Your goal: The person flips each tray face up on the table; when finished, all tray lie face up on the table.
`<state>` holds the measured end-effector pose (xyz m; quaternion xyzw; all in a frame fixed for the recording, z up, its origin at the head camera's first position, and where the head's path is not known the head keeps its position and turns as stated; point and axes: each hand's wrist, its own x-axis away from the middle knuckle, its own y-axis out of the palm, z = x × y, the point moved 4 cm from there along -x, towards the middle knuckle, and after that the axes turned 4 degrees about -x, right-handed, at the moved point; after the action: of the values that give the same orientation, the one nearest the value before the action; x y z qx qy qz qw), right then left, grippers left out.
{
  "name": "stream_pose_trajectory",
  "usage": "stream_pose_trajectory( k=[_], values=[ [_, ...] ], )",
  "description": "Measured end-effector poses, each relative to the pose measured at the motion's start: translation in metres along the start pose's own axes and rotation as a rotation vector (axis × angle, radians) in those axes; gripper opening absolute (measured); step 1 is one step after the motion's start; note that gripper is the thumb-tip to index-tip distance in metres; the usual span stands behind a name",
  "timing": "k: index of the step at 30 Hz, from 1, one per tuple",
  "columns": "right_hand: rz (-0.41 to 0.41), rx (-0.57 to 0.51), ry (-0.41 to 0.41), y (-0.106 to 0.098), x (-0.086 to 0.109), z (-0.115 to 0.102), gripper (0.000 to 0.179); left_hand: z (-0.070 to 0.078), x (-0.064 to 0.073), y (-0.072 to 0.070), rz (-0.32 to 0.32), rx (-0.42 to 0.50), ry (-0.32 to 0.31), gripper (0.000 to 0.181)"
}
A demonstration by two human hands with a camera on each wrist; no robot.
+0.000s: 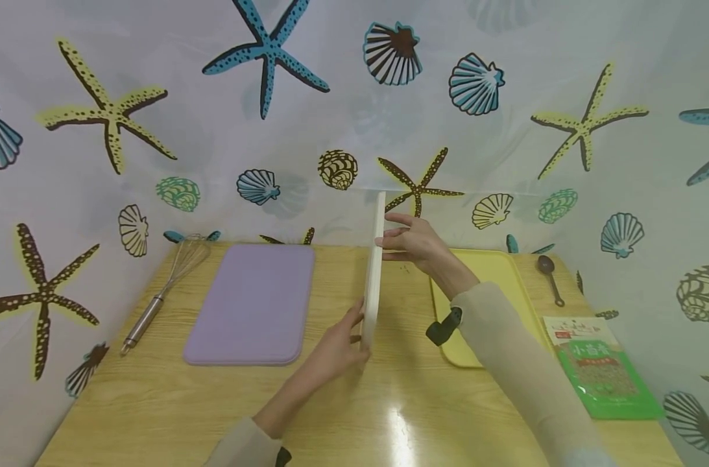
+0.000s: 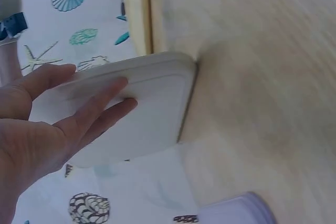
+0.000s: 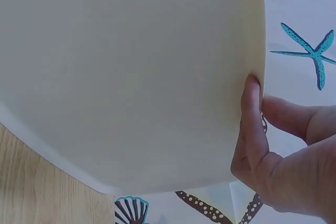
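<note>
Nearest, at the right of the wooden table (image 1: 214, 405), a green packet (image 1: 608, 376) lies flat. The left hand (image 1: 331, 353) grips the near, lower part of a white tray (image 1: 374, 279), thumb and fingers on opposite faces. The tray is held on edge, nearly upright, between the purple board (image 1: 252, 305) at left and the yellow tray (image 1: 497, 266) at right; whether its lower edge bears on the table cannot be determined. Farther and higher, the right hand (image 1: 418, 245) pinches the far rim, fingers along one face, thumb on the other. Assessment: the diagonal two-point hold appears sound; both grips should stay firm at the rim and turn together, so the panel does not twist or scrape its lower corner. The right forearm crosses above the yellow tray and should be kept raised there. At the far left rests a whisk (image 1: 164, 288); at the far right, a dark spoon (image 1: 550, 277). A patterned curtain (image 1: 331, 117) closes the far side.
</note>
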<state>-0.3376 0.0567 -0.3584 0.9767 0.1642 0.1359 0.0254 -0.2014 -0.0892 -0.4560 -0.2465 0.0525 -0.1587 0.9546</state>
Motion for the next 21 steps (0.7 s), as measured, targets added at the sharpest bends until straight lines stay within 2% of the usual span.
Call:
stream_pose_trajectory(
  k=[6, 10, 13, 17, 21],
  values=[
    [-0.036, 0.022, 0.009, 0.010, -0.007, -0.003, 0.066, 0.028, 0.002, -0.018, 0.041, 0.026, 0.031, 0.103],
    [-0.044, 0.025, 0.018, 0.017, -0.011, -0.002, 0.062, 0.042, 0.005, -0.029, 0.091, -0.024, 0.047, 0.103],
    [-0.045, 0.007, 0.033, 0.022, -0.014, -0.001, 0.059, 0.047, 0.007, -0.034, 0.115, -0.051, 0.019, 0.099],
    [-0.046, -0.014, 0.046, 0.028, -0.017, -0.001, 0.058, 0.049, 0.010, -0.039, 0.133, -0.038, -0.028, 0.097],
    [-0.043, -0.010, 0.048, 0.034, -0.019, -0.003, 0.057, 0.052, 0.012, -0.044, 0.145, -0.026, -0.047, 0.093]
  ],
)
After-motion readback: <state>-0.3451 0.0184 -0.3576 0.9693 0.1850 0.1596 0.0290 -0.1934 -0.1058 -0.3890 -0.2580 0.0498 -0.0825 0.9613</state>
